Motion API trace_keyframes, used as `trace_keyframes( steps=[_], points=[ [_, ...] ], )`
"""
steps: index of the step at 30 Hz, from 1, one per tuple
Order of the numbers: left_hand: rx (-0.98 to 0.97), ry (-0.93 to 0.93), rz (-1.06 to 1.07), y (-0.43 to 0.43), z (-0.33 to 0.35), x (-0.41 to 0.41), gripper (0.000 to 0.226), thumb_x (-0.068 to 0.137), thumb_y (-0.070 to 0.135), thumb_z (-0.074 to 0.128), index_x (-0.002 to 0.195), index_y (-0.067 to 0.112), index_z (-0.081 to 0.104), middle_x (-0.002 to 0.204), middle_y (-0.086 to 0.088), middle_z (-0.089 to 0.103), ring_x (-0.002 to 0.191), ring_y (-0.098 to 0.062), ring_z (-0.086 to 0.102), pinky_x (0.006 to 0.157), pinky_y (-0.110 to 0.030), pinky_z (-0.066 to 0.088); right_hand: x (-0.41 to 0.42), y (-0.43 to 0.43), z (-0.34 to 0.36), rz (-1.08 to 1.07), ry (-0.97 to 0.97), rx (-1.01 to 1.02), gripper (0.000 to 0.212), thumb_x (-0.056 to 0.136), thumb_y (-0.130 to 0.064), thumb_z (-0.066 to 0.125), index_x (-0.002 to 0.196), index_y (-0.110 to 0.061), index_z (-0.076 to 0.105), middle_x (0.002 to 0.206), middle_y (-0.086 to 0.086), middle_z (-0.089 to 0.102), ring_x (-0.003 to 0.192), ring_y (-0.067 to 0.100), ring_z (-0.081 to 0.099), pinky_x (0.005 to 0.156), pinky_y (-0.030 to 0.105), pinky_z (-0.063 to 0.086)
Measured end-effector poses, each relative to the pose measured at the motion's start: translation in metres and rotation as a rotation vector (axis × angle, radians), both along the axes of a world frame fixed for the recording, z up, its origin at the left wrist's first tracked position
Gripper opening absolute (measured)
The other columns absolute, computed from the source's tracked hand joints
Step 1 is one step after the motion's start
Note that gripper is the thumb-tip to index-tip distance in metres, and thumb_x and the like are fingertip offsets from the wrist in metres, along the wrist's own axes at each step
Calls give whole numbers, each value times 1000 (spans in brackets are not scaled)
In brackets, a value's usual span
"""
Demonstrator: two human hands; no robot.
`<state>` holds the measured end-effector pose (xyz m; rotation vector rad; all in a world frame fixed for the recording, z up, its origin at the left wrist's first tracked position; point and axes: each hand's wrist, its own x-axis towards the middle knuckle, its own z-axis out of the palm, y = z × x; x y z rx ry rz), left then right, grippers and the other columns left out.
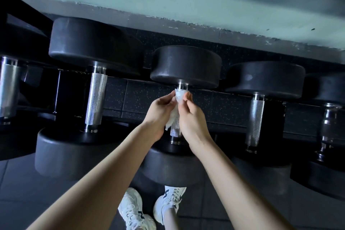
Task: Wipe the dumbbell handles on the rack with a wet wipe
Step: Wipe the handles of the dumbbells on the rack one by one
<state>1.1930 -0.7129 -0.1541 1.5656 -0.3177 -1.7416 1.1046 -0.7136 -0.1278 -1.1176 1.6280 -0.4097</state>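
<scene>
Several black dumbbells with knurled chrome handles lie side by side on a dark rack. The middle dumbbell (185, 66) has a white wet wipe (179, 95) wrapped around the upper part of its handle (175, 131). My left hand (159, 113) pinches the wipe from the left and my right hand (190, 115) pinches it from the right, both closed around the handle. The lower end of that handle shows bare between my wrists. A larger dumbbell's handle (96, 99) stands to the left, a smaller one's handle (255, 119) to the right.
A pale green wall (186, 0) runs behind the rack. The rack's dark rail (214, 106) crosses behind the handles. More dumbbells sit at the far left (7, 87) and far right (328, 123). My white sneakers (149, 209) stand on grey floor tiles below.
</scene>
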Motion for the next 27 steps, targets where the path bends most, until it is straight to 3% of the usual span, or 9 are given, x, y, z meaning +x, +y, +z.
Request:
trace_keyframes(
  steps=[3,6,9,11,13,17,22,25,27],
  points=[
    [-13,-11,31,-10,2,-3,35,96,15,50,130,8,52,115,-7,65,100,-14,63,86,-18,51,3,-8,-2,-57,8,14,42,100,-32,34,133,-13,51,127,13,60,116,26,57,100,37,45],
    [-40,-81,-64,-5,-1,-1,37,96,15,50,133,9,50,118,-5,64,105,-16,63,96,-29,49,-7,1,0,-52,-48,60,40,101,-29,38,140,-22,42,128,-4,57,108,10,57,90,10,43],
    [-42,-221,-224,1,-3,4,38,95,17,53,133,12,51,118,-5,65,107,-16,61,100,-32,47,-17,12,-1,67,9,104,38,101,-27,37,135,-17,50,128,2,59,111,15,57,97,25,41],
    [-39,-319,-354,5,-1,7,32,95,17,52,126,12,57,108,-6,67,101,-18,62,97,-33,48,-20,15,3,171,81,116,36,100,-30,36,106,-12,67,102,4,68,92,20,61,83,33,45],
    [-40,-398,-467,10,-1,10,26,94,18,53,116,9,63,98,-8,67,95,-22,64,91,-34,49,-23,18,9,249,130,149,40,100,-33,36,75,-14,59,67,-2,53,63,14,47,60,30,35],
    [-12,-477,-673,18,4,16,24,92,20,58,110,8,66,87,0,63,78,-11,57,60,-12,43,-30,26,14,349,155,200,34,97,-21,40,66,-15,53,58,-5,39,61,15,38,54,29,25],
    [41,-568,-894,21,19,20,13,85,23,67,84,10,71,61,3,57,56,-6,48,46,-9,36,-33,28,16,329,116,292,32,89,-33,52,62,-15,57,65,-1,52,72,17,47,64,31,32],
    [38,-585,-834,17,34,26,24,79,20,73,101,12,71,84,2,67,67,-5,54,56,-11,44,-32,27,22,240,25,287,45,68,-40,49,77,1,64,91,12,73,95,28,66,91,42,45],
    [46,-481,-638,17,52,27,37,77,10,74,113,9,65,96,2,65,70,-3,56,56,-5,46,-28,27,31,158,-25,250,48,73,-47,48,89,-5,67,105,16,68,107,33,61,101,53,40]
  ],
)
